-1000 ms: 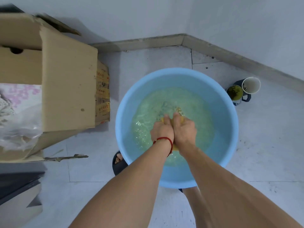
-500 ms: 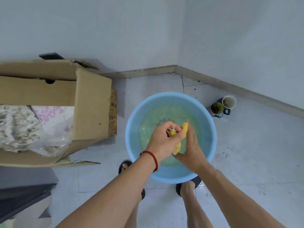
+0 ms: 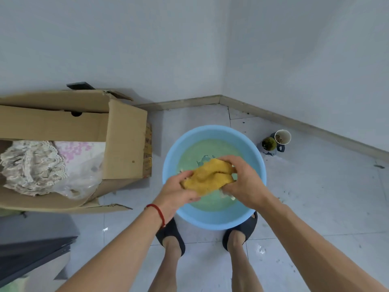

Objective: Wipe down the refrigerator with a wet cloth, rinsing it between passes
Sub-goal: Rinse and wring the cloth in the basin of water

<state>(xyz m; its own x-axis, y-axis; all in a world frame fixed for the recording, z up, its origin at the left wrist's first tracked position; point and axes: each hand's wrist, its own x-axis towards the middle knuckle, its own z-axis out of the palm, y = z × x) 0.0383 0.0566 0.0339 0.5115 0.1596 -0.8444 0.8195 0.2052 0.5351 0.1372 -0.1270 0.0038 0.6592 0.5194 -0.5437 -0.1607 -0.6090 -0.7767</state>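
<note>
Rinse step: my left hand point(image 3: 179, 191) and right hand point(image 3: 244, 182) grip the yellow cloth point(image 3: 208, 177) above the blue basin point(image 3: 214, 220). Next: wring firmly.

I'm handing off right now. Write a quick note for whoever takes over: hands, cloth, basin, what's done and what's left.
Left hand and right hand both grip the yellow cloth, bunched between them above the blue basin of greenish water on the floor. Cloth is out of the water; whether it is fully wrung can't be told. Left: wipe the refrigerator, which is not clearly in view, then rinse again.
</note>
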